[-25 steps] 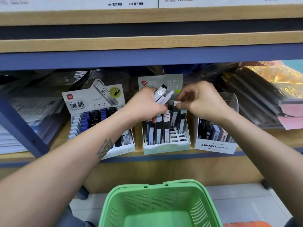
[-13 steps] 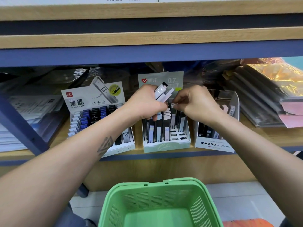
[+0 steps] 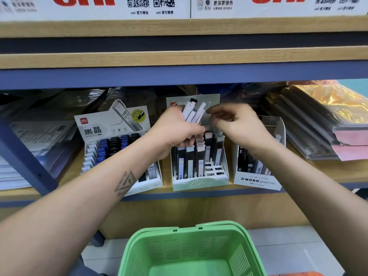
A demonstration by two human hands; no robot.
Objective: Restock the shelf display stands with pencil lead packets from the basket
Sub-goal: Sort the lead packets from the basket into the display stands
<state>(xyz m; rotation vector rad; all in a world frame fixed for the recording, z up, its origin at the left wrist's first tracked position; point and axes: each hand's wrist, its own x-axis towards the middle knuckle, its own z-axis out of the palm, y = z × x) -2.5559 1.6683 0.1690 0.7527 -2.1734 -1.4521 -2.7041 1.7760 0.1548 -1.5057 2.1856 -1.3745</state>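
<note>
A wooden shelf [image 3: 199,193] with a blue front edge carries three cardboard display stands side by side. Below it, nearest the camera, sits a green plastic basket [image 3: 191,250]; what shows of its inside is bare. On the left stands the Deli HB 0.5 stand [image 3: 111,136] with rows of blue and black lead cases. The pale green middle stand [image 3: 200,183] holds upright dark and white packets in its rear slots, while several front slots are vacant. On the right is the white MONO graph stand [image 3: 257,181]. The left hand [image 3: 175,132] hovers over the middle stand, fingers curled tight around a bundle of white pencil lead packets [image 3: 194,114] that fan upward out of the fist. The right hand [image 3: 237,124] is just beside the bundle, thumb and forefinger close together near the packet tips; whether they pinch one I cannot tell.
</note>
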